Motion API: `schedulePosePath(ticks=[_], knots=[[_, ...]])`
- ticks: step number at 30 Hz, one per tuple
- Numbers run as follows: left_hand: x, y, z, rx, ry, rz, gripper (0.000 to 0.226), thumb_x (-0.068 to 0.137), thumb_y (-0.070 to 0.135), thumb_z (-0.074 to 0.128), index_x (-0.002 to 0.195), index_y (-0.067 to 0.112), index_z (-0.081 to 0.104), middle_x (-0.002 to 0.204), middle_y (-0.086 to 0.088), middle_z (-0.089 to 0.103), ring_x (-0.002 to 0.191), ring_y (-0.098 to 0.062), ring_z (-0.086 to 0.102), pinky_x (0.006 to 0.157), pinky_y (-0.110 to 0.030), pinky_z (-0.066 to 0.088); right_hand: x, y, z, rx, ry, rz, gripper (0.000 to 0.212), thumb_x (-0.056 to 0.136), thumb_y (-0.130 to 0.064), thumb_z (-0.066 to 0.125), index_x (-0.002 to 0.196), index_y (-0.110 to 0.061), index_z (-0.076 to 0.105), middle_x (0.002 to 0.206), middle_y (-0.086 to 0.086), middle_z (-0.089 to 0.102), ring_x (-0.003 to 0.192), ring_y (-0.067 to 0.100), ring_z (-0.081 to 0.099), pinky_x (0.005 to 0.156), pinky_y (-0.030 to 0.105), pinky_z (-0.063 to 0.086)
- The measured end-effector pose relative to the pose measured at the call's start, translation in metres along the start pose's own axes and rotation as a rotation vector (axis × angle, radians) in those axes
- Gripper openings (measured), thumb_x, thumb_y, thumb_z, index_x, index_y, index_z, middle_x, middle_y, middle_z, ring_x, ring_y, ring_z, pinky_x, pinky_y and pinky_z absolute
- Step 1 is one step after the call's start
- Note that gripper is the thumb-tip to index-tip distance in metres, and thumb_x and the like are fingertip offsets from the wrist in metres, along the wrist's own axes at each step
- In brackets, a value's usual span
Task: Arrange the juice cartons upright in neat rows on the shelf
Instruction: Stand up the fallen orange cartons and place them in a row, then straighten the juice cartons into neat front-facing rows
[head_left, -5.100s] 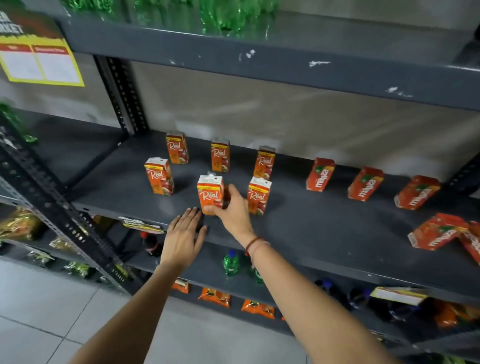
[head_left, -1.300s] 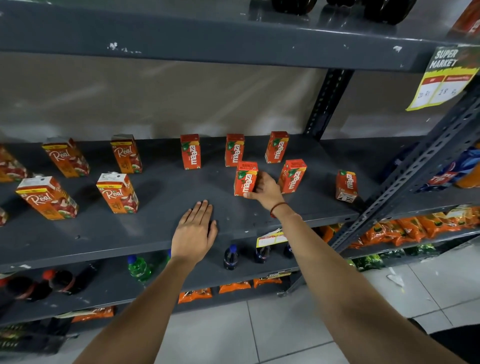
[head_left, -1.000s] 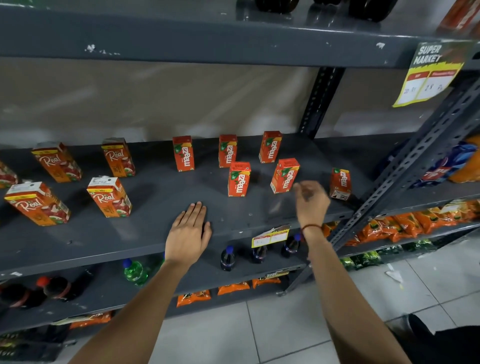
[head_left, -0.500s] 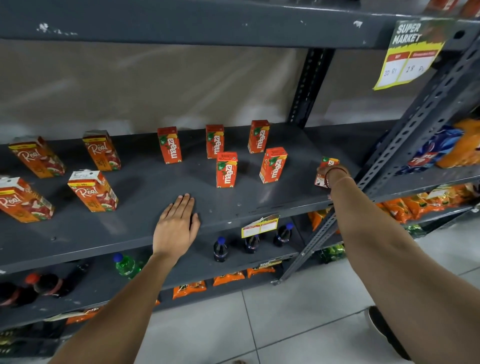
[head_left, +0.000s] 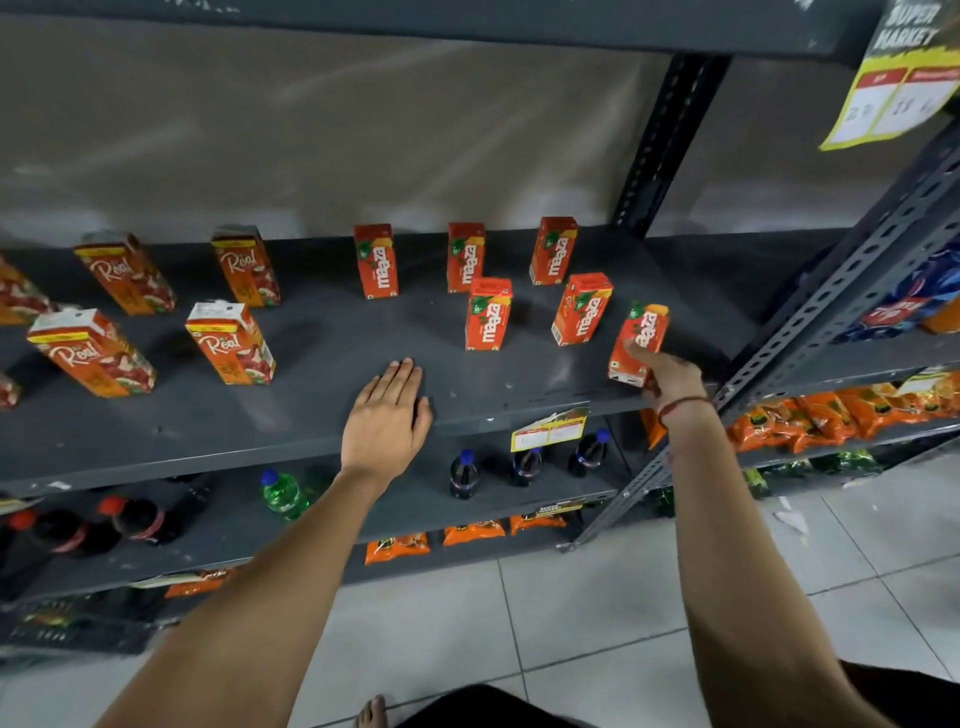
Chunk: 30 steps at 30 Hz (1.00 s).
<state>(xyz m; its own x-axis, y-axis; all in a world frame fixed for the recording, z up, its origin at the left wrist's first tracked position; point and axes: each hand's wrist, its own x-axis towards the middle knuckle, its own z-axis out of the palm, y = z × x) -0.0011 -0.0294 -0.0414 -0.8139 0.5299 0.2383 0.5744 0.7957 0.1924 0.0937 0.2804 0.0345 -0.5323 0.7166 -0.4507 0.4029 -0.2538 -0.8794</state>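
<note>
The grey metal shelf (head_left: 322, 415) runs across the middle of the frame, cartons standing in two loose rows. My right hand (head_left: 667, 376), right of centre, is closed round the lower part of a Maaza carton (head_left: 639, 340), tilted near the front edge. My left hand (head_left: 387, 415) lies flat and open on the shelf, holding nothing. I'd set this carton down upright, level with the front-row carton (head_left: 582, 309) just beside it, matching its spacing, and release only once the base sits flat.
</note>
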Motion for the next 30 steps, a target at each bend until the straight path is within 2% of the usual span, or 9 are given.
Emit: schedulePosePath(ticks=[1,3,6,10,13,17,24,27,30], knots=[[0.000,0.000,0.000,0.001,-0.001,0.000,0.051,0.094,0.032,0.028,0.128,0.001,0.052,0.134,-0.015,0.053,0.126,-0.027,0.047,0.105,-0.041,0.037,-0.008,0.006,0.007,0.087,-0.040,-0.035,0.022,0.075,-0.024,0.075,0.075,-0.020,0.054,0.072,0.000,0.055,0.054,0.008,0.046,0.048,0.021,0.036],[0.000,0.001,-0.001,-0.002,0.000,-0.003,0.052,0.093,0.032,0.028,0.128,0.002,0.052,0.134,-0.015,0.053,0.125,-0.027,0.048,0.104,-0.041,0.037,-0.030,0.016,0.021,0.218,-0.118,-0.124,0.021,0.077,-0.017,0.073,0.087,-0.021,0.056,0.092,0.000,0.064,0.073,0.010,0.058,0.061,0.020,0.043],[0.001,0.000,-0.002,-0.023,0.000,-0.002,0.052,0.093,0.033,0.028,0.128,0.002,0.052,0.133,-0.014,0.054,0.125,-0.026,0.048,0.104,-0.041,0.037,-0.054,0.026,0.046,0.234,-0.234,-0.256,0.033,0.077,-0.007,0.071,0.107,-0.014,0.059,0.101,-0.001,0.068,0.090,0.010,0.065,0.075,0.021,0.051],[0.001,-0.001,-0.002,-0.047,-0.010,0.004,0.054,0.093,0.035,0.027,0.129,0.003,0.051,0.135,-0.013,0.052,0.127,-0.025,0.046,0.106,-0.041,0.037,-0.073,0.021,0.089,0.099,-0.357,-0.399,0.042,0.071,0.003,0.075,0.107,-0.012,0.058,0.095,-0.006,0.068,0.080,-0.005,0.067,0.072,0.010,0.054],[0.000,-0.004,-0.004,-0.062,0.002,0.005,0.053,0.091,0.035,0.029,0.126,0.003,0.053,0.132,-0.014,0.055,0.124,-0.025,0.049,0.104,-0.039,0.036,-0.074,0.015,0.129,-0.050,-0.449,-0.472,0.046,0.068,0.003,0.077,0.106,-0.011,0.056,0.098,0.001,0.067,0.085,0.003,0.065,0.081,0.023,0.054],[-0.010,-0.023,-0.007,-0.039,0.035,-0.017,0.051,0.090,0.033,0.032,0.122,0.002,0.058,0.127,-0.014,0.060,0.119,-0.025,0.054,0.101,-0.039,0.040,-0.073,0.011,0.180,-0.218,-0.475,-0.580,0.048,0.068,-0.002,0.079,0.109,0.001,0.056,0.112,0.021,0.066,0.099,0.026,0.065,0.091,0.039,0.053],[-0.021,-0.051,-0.009,-0.050,0.061,0.002,0.051,0.092,0.034,0.031,0.126,0.005,0.055,0.130,-0.012,0.058,0.122,-0.023,0.052,0.104,-0.037,0.033,-0.059,0.021,0.226,-0.377,-0.521,-0.602,0.046,0.071,-0.014,0.079,0.110,-0.005,0.055,0.116,0.016,0.066,0.108,0.028,0.063,0.097,0.050,0.049],[-0.021,-0.052,-0.009,-0.065,0.062,0.001,0.053,0.092,0.037,0.029,0.127,0.006,0.054,0.131,-0.011,0.057,0.123,-0.022,0.050,0.105,-0.035,0.031,-0.061,0.025,0.229,-0.363,-0.521,-0.608,0.048,0.073,-0.012,0.077,0.115,-0.004,0.053,0.119,0.016,0.064,0.110,0.028,0.061,0.099,0.048,0.048],[-0.018,-0.051,-0.010,-0.161,0.085,-0.052,0.056,0.090,0.044,0.033,0.130,0.009,0.051,0.130,-0.010,0.057,0.122,-0.024,0.051,0.103,-0.038,0.036,-0.063,0.030,0.221,-0.328,-0.486,-0.615,0.050,0.072,-0.007,0.077,0.116,-0.002,0.053,0.117,0.016,0.064,0.107,0.024,0.062,0.094,0.034,0.050]])
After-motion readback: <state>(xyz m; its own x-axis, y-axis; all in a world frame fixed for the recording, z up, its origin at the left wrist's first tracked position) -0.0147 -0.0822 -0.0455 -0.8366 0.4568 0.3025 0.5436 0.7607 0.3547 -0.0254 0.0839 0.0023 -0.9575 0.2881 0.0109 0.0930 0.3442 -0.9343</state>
